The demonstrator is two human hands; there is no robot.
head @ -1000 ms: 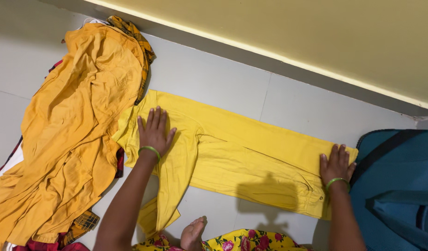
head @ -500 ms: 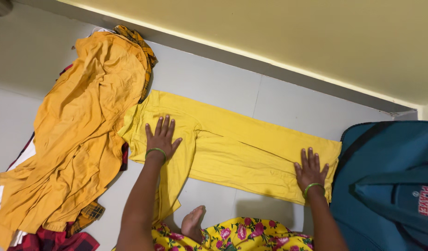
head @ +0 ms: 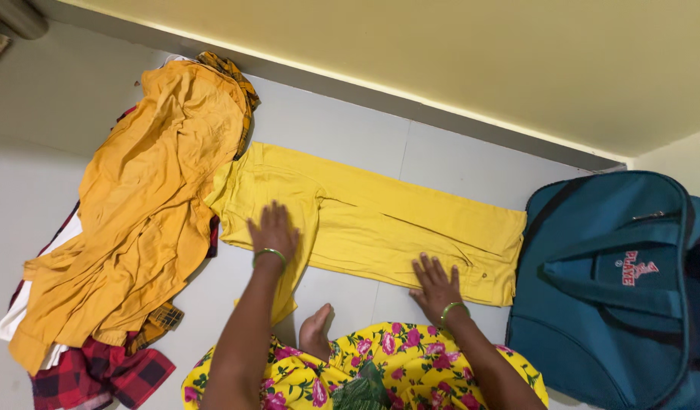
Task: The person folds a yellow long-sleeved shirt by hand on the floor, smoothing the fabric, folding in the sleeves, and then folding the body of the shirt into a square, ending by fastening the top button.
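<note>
Both palms flat, fingers spread, gripping nothing: left hand [head: 272, 230] and right hand [head: 435, 283] pressing yellow trousers [head: 380, 220] on floor [head: 350, 137]; best smoothed outward, edges aligned, before folding

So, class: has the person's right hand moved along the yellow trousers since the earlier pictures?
Yes. The right hand has slid leftward along the yellow trousers, away from the blue bag and their end beside it.

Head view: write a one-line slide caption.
Both hands, left hand and right hand, press flat on yellow trousers spread on the floor.
</note>
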